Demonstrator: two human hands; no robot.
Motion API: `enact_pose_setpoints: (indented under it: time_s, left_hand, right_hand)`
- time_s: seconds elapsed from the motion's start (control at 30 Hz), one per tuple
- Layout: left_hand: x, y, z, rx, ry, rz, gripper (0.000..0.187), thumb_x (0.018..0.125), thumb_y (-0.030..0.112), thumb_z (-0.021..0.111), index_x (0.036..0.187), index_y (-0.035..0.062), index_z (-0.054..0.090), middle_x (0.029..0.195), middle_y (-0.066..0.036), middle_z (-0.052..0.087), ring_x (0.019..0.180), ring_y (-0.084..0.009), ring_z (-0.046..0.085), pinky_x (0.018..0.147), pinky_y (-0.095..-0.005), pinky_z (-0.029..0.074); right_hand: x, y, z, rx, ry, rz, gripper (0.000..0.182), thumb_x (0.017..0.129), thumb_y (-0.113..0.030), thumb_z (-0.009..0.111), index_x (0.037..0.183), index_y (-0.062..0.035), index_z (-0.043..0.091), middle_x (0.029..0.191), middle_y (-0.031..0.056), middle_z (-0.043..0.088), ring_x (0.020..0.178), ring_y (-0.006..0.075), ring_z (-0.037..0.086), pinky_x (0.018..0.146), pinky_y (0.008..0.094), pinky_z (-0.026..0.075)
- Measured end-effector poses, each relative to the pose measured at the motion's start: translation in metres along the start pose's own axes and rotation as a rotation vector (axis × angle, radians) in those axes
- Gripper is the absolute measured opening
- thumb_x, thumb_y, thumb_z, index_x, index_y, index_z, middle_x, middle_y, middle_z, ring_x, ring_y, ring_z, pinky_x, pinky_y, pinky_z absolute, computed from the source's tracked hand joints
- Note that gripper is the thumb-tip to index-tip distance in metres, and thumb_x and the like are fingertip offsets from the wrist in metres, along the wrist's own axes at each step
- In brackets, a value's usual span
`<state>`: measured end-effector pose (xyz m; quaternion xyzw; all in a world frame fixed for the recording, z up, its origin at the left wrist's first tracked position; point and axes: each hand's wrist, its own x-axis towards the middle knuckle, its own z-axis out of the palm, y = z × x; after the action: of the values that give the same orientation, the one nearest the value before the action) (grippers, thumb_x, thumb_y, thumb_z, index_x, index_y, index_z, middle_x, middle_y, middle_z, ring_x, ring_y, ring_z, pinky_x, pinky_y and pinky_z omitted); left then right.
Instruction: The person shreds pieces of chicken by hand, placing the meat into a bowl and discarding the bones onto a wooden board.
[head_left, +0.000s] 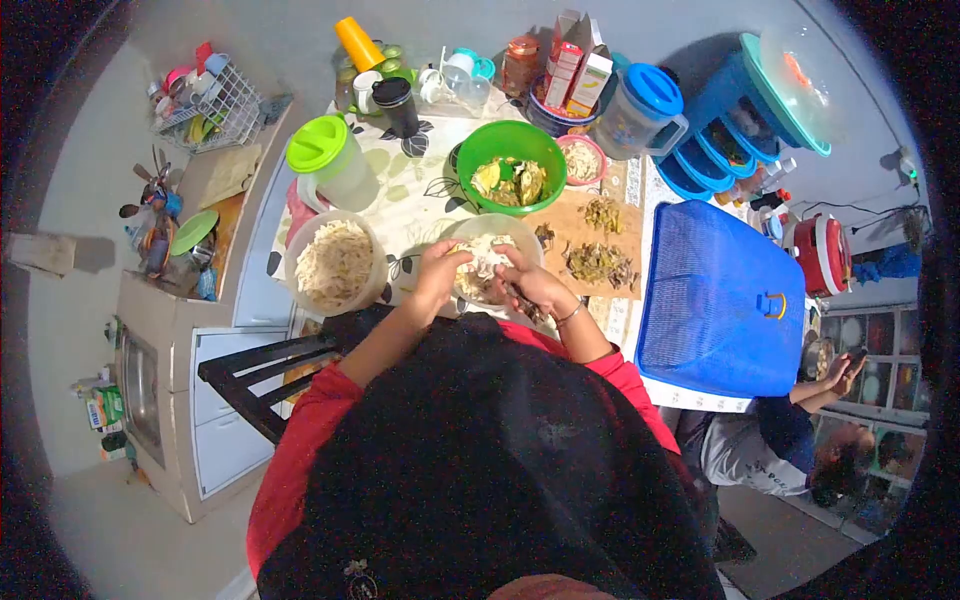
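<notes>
While both hands (440, 268) (527, 280) pinch pale shreds over the clear bowl (470, 290), a green bowl (511, 167), cutting board (600, 245) and noodle tub (335, 262) crowd around.

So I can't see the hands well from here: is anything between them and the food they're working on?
Nothing visible. Both the left hand and the right hand already touch the pale food over the bowl. The tub sits to the left, the board to the right, both off to the sides.
</notes>
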<state>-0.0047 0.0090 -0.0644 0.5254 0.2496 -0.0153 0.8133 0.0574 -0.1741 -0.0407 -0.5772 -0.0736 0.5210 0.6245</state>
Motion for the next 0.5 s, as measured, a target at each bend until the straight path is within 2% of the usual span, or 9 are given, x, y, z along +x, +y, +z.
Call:
enact_pose_setpoints:
  time_s: [0.07, 0.2, 0.33, 0.37, 0.47, 0.5]
  left_hand:
    - [0.013, -0.012, -0.010, -0.035, 0.036, 0.029, 0.027, 0.078, 0.004, 0.059, 0.104, -0.0048, 0.057, 0.087, -0.011, 0.063, 0.074, -0.0172, 0.062, 0.066, -0.0290, 0.052]
    - [-0.005, 0.008, 0.008, -0.025, 0.023, 0.009, 0.023, 0.073, -0.004, 0.058, 0.096, -0.0052, 0.058, 0.085, -0.009, 0.061, 0.072, -0.0157, 0.060, 0.062, -0.0268, 0.050]
    - [0.006, 0.000, 0.005, -0.063, 0.099, 0.030, 0.023, 0.071, -0.005, 0.056, 0.094, -0.0050, 0.058, 0.084, -0.009, 0.061, 0.071, -0.0159, 0.059, 0.061, -0.0262, 0.049]
    - [0.004, 0.003, 0.005, -0.053, 0.137, 0.034, 0.024, 0.070, -0.005, 0.055, 0.094, -0.0050, 0.058, 0.084, -0.009, 0.061, 0.071, -0.0161, 0.059, 0.062, -0.0263, 0.049]
    - [0.004, 0.009, 0.005, -0.020, 0.125, 0.005, 0.026, 0.069, -0.006, 0.055, 0.095, -0.0051, 0.058, 0.085, -0.010, 0.061, 0.072, -0.0166, 0.059, 0.062, -0.0272, 0.049]
    - [0.005, 0.009, 0.003, -0.011, 0.104, -0.010, 0.027, 0.069, -0.006, 0.055, 0.096, -0.0052, 0.058, 0.086, -0.010, 0.062, 0.073, -0.0169, 0.059, 0.063, -0.0276, 0.049]
  right_hand:
    - [0.005, -0.001, -0.007, 0.037, 0.123, -0.031, 0.036, 0.096, -0.019, 0.042, 0.131, -0.0189, 0.032, 0.067, 0.0020, 0.047, 0.045, 0.0102, 0.042, 0.038, 0.0222, 0.034]
    - [-0.002, 0.000, 0.009, 0.106, -0.111, 0.012, 0.037, 0.097, -0.018, 0.041, 0.132, -0.0197, 0.031, 0.068, 0.0024, 0.048, 0.044, 0.0100, 0.042, 0.037, 0.0242, 0.035]
    - [0.008, -0.002, -0.013, -0.267, 0.129, -0.033, 0.039, 0.096, -0.019, 0.042, 0.133, -0.0176, 0.029, 0.064, 0.0008, 0.047, 0.041, 0.0097, 0.041, 0.037, 0.0250, 0.036]
    - [0.008, -0.002, -0.018, -0.321, 0.124, -0.029, 0.039, 0.096, -0.021, 0.042, 0.132, -0.0139, 0.028, 0.062, -0.0003, 0.046, 0.042, 0.0076, 0.040, 0.037, 0.0234, 0.035]
    - [0.004, -0.008, -0.019, -0.487, 0.166, 0.017, 0.041, 0.094, -0.020, 0.044, 0.130, -0.0108, 0.028, 0.065, 0.0084, 0.053, 0.048, 0.0178, 0.052, 0.043, 0.0308, 0.042]
    - [0.006, 0.000, -0.023, -0.657, 0.223, -0.077, 0.040, 0.093, -0.019, 0.045, 0.128, -0.0094, 0.029, 0.069, 0.0125, 0.055, 0.055, 0.0227, 0.056, 0.050, 0.0336, 0.044]
